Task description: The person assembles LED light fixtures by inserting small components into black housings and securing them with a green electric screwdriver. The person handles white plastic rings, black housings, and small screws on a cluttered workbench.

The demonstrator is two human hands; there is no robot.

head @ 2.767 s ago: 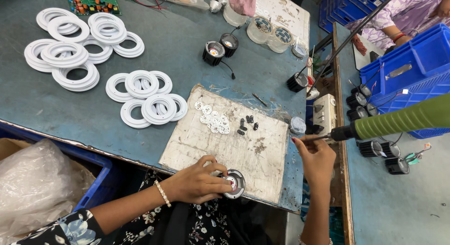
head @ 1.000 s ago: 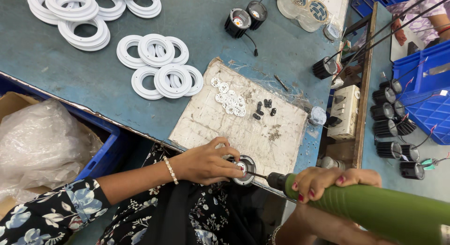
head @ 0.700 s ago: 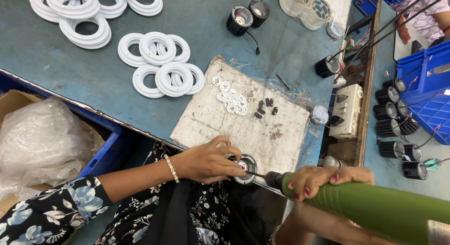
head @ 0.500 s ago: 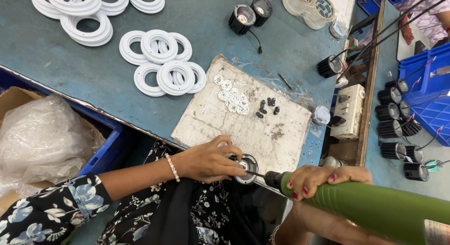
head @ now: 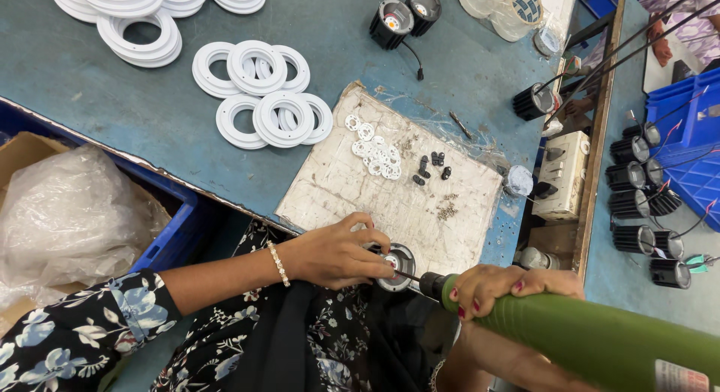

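Left hand (head: 337, 251) pinched a small round lamp housing (head: 397, 265) at the near edge of the worn white work board (head: 360, 193). Right hand (head: 510, 287) gripped a green electric screwdriver (head: 592, 339), bit touching the housing.

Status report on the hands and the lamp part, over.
Left hand pins round lamp part at board edge. Right hand grips green power screwdriver, bit on part. Nothing blocking.

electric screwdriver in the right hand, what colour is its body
Green, with a black tip end; the head view shows the electric screwdriver best.
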